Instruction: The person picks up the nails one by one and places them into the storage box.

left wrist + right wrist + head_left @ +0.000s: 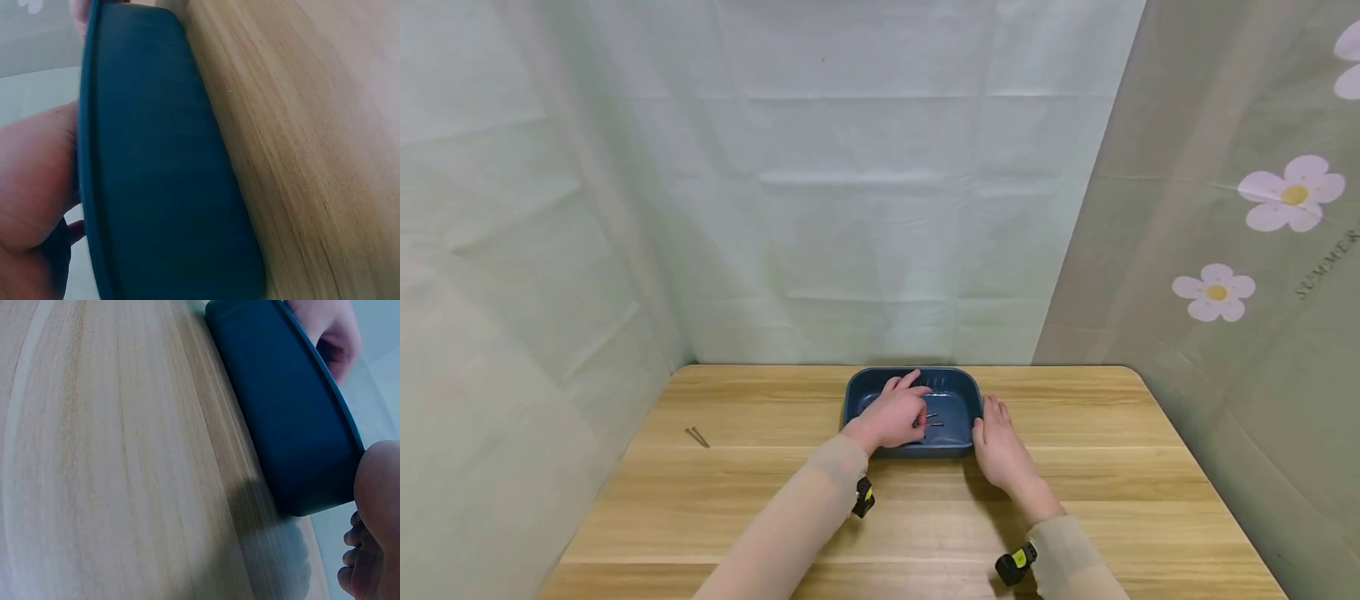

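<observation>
A dark blue tray [912, 452] stands near the table's back edge, with thin metal screws [934, 425] on its floor. My left hand [891, 417] reaches over the near rim into it. Thumb and index finger are bent together in a pinch around a small dark screw, mostly hidden by the fingers; the other fingers point away. Along the tray's right wall lies my right hand [1000, 446], its fingers straight and touching the side. In the left wrist view the tray's wall [156, 156] hides the fingertips.
Two more screws [697, 437] lie side by side on the left of the wooden table [775, 500]. Pale cloth [865, 208] hangs behind the table, and a flowered cloth [1150, 250] hangs on the right.
</observation>
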Demonstrator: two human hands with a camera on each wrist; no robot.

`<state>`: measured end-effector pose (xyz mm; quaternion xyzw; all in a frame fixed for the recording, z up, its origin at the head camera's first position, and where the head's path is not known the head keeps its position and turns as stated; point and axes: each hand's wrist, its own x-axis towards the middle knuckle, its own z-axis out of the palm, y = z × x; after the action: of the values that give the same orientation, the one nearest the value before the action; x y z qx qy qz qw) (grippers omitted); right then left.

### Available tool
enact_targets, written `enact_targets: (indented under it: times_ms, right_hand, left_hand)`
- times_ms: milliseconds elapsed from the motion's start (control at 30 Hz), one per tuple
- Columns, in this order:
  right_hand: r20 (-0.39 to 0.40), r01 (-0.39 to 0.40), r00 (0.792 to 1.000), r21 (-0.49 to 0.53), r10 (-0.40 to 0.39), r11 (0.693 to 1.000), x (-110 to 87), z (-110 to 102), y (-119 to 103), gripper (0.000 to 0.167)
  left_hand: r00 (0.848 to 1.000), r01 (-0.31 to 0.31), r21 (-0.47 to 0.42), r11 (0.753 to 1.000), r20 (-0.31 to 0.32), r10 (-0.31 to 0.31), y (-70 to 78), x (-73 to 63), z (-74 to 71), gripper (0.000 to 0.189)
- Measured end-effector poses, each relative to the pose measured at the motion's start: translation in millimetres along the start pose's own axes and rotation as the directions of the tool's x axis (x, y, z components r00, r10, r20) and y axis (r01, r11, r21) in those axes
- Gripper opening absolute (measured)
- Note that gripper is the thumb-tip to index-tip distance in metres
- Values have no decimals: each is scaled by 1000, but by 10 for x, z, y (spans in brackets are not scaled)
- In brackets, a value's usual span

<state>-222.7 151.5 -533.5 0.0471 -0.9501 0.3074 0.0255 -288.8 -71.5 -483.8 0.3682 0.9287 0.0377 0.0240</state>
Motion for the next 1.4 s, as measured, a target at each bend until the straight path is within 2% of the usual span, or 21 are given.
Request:
enact_targets:
  times_ms: [133,367,533,667,833,1133,1267,1400]
  right_hand:
    - [-4,12,1000,-5,-12,1000,16,-6,4,59]
    - [2,12,1000,-1,-12,1000,23,-3,18,60]
    - [5,13,1000,-4,-13,1000,-1,26,30,60]
    - [-12,20,1000,-9,-20,1000,-19,44,36,59]
    - [-16,15,1000,-5,-15,1000,-7,28,38,58]
    - [-6,13,1000,-7,-13,1000,13,37,50,59]
    - [-7,14,1000,3,-14,1000,8,36,38,59]
    - [-11,17,1000,6,-17,1000,-8,25,17,58]
  left_hand:
    - [999,-9,41,999,41,7,13,76,30,29]
    - [997,-43,148,988,63,34,47,173,103,29]
    - [996,-44,213,976,80,28,75,192,176,27]
    - [997,-49,245,968,65,34,97,185,201,20]
    - [999,-52,271,961,10,51,97,185,171,14]
    - [997,-44,157,987,-54,53,6,89,92,16]
    - [992,-43,63,997,-113,50,-60,-34,68,12]
    - [985,-24,-58,998,-172,13,-101,-226,10,11]
